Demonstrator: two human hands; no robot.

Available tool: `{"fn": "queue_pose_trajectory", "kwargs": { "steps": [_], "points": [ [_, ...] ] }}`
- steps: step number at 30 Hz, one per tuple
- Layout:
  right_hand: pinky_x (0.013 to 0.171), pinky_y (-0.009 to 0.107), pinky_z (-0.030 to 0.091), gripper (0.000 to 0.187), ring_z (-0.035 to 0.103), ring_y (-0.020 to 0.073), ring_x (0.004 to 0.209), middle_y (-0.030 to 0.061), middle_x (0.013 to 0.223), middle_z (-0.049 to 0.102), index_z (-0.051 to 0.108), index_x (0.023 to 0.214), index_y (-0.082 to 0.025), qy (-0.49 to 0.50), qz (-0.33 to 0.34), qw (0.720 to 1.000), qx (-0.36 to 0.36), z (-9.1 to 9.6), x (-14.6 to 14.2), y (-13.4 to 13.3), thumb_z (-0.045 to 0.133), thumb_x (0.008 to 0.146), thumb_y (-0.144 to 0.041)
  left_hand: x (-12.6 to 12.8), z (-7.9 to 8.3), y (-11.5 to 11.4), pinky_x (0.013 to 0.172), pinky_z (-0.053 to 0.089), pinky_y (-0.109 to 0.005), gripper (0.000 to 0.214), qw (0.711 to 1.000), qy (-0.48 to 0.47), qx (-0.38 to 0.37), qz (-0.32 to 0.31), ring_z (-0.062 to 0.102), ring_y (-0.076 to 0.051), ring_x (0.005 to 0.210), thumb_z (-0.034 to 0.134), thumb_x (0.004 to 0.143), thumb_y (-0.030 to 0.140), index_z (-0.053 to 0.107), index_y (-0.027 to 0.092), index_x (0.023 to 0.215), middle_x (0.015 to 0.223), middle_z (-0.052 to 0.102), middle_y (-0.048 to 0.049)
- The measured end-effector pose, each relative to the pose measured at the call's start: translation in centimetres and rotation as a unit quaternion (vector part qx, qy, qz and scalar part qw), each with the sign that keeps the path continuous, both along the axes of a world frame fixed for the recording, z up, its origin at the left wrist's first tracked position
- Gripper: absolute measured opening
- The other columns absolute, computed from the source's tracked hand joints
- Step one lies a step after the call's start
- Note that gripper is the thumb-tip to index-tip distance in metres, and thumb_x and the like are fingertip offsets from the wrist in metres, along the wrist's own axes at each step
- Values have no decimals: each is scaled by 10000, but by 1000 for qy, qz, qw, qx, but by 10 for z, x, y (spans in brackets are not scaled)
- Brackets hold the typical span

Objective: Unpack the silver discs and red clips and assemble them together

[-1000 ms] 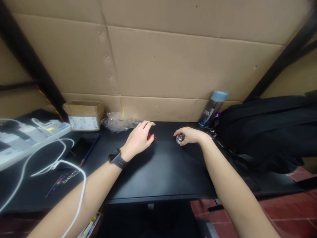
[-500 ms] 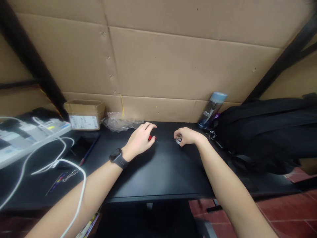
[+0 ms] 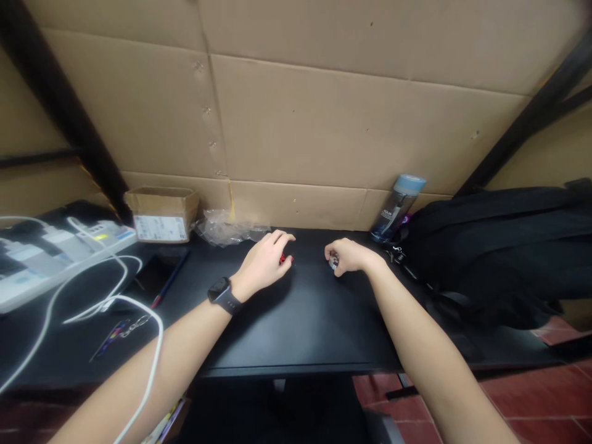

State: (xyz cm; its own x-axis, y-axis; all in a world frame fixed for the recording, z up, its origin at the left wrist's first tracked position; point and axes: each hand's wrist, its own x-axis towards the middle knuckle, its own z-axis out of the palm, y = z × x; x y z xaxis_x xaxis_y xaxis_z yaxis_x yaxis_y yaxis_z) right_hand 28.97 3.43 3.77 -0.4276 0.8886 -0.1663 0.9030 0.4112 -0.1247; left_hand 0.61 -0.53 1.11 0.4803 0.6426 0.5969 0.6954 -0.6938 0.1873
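Observation:
My left hand (image 3: pixel 261 264) is above the black table, curled around a small red thing (image 3: pixel 282 259). Its thumb and index finger are apart, and the red thing shows in the gap; its kind is too small to tell, and the palm hides the rest. To the right, my right hand (image 3: pixel 352 255) is closed around a small, clear, silvery round thing (image 3: pixel 333 262), mostly covered by the fingers. The two hands are apart, with bare tabletop (image 3: pixel 309 308) between them. A dark watch (image 3: pixel 221 291) is on my left wrist.
At the left are a power strip (image 3: pixel 74 267) with white cables, a tablet-like slab (image 3: pixel 158 273) and an open cardboard box (image 3: pixel 161 216). Clear plastic wrap (image 3: pixel 224 228) lies behind my left hand. A water bottle (image 3: pixel 394 209) and a black backpack (image 3: pixel 490 259) stand at the right.
The view has shifted slightly, so everything sits a little differently in the frame. Both hands keep nearly the same pose and place, each with its small thing.

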Motion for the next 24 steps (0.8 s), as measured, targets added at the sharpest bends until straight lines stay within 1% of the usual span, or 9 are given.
{"fn": "queue_pose_trajectory", "kwargs": {
  "steps": [5, 10, 15, 18, 24],
  "points": [
    [650, 247, 450, 417, 667, 194, 811, -3, 866, 724, 721, 949, -245, 2, 2, 1000, -5, 0, 5, 2, 828, 546, -244, 1, -1, 0, 960, 535, -441, 375, 1000, 0, 5, -7, 619, -283, 1114, 585, 909, 204, 553, 226, 1282, 1242, 615, -108],
    [678, 253, 471, 461, 673, 192, 811, 12, 920, 732, 713, 1000, -230, 9, -4, 1000, -21, -1, 5, 4, 818, 551, -226, 1, -3, 0, 979, 530, -439, 373, 1000, 3, 2, -12, 613, -280, 1130, 574, 915, 203, 547, 220, 1287, 1249, 614, -108],
    [610, 257, 438, 445, 667, 193, 769, 9, 874, 732, 671, 945, -222, -21, -24, 999, -33, -1, -2, 7, 826, 528, -237, 3, -6, 0, 962, 535, -446, 364, 1000, 14, -1, -12, 612, -281, 1108, 561, 917, 197, 551, 213, 1281, 1247, 622, -111],
    [600, 258, 425, 442, 672, 191, 760, 7, 878, 738, 650, 927, -226, -30, -33, 998, -44, -1, -6, 8, 831, 525, -244, 4, -6, 0, 954, 539, -440, 367, 1000, 14, -1, -11, 618, -276, 1094, 564, 911, 193, 555, 221, 1276, 1239, 625, -106],
    [595, 264, 407, 425, 667, 202, 781, 17, 925, 728, 615, 896, -240, -27, -26, 999, -28, -5, -7, 6, 837, 534, -267, 4, -8, 1, 960, 540, -438, 369, 1000, 14, 0, -14, 621, -278, 1112, 564, 911, 194, 552, 222, 1279, 1237, 626, -106]
  ]
}}
